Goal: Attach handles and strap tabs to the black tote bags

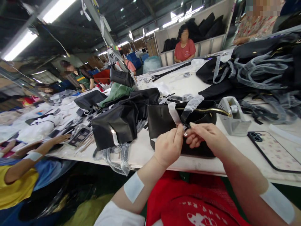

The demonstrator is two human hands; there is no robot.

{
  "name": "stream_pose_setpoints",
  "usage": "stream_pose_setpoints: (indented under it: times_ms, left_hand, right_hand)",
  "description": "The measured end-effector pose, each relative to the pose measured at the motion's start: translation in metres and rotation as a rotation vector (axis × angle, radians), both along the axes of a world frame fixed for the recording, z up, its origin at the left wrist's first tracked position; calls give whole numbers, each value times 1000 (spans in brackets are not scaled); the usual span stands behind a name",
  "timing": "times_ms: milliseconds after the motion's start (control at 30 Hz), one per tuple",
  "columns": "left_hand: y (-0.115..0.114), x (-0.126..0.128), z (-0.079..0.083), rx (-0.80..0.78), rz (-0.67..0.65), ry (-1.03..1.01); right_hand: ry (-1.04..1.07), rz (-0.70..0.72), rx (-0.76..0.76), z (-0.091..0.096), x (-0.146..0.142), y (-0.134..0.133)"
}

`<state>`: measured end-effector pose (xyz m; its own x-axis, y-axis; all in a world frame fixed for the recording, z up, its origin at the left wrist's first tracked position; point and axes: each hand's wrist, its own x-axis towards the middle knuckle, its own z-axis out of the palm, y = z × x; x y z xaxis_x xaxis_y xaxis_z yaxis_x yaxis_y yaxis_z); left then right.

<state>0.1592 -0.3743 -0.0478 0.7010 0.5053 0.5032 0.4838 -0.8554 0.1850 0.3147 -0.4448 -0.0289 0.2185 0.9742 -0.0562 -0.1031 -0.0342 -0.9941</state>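
A black handbag (160, 121) with a gold zipper (211, 110) along its top stands in front of me on the white table. My left hand (168, 142) is closed in a pinch at the lower end of a strap wrapped in whitish film (174, 113). Close beside it, the thumb and fingers of my right hand (204, 135) pinch at the dark strap end and a small shiny piece. Both hands meet at the bag's front. Exactly what sits between the fingertips is partly hidden. A second film-wrapped handle part (194, 103) rises over the bag.
Right of the bag are a tape dispenser (232, 116) and a phone in a patterned case (277, 150). Black bags with wrapped handles (261, 69) pile up at the far right. More black bags (115, 125) stand left. A co-worker's arm (44, 146) reaches over the table at left.
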Motion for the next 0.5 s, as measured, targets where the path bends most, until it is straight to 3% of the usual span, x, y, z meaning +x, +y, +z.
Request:
stream_pose_setpoints:
  times_ms: [133, 300, 400, 500]
  left_hand:
    - [2, -1, 3, -24, 20, -5]
    - [3, 2, 14, -363, -23, -192]
    - [5, 4, 21, -835, -66, -360]
    - [10, 3, 26, -1527, -197, -457]
  right_hand:
    - [-25, -45, 29, 0, -8, -1]
    - [-62, -56, 100, -7, -7, 0]
    - [-146, -30, 129, -12, -4, 2]
    - [-184, -1, 145, -16, -2, 4]
